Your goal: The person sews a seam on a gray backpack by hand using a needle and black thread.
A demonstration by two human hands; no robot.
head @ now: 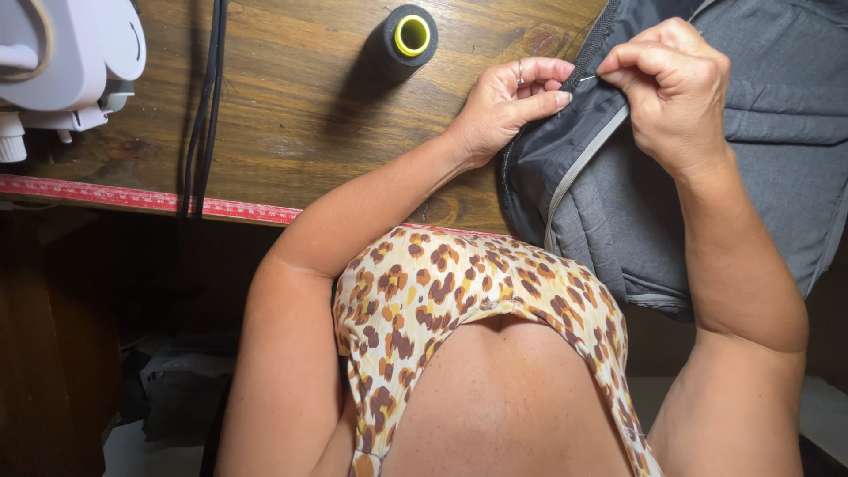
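Note:
A dark grey padded garment with a black zipper and pale grey piping lies over the right end of the wooden table and hangs off its front edge. My left hand pinches the fabric beside the zipper; a ring shows on one finger. My right hand is closed on a thin sewing needle, whose tip points left toward the left thumb. The two hands almost touch at the seam.
A black thread spool with a yellow core stands on the table, left of the hands. A white sewing machine sits at the far left. Black cables cross the table. A red measuring tape lines the front edge.

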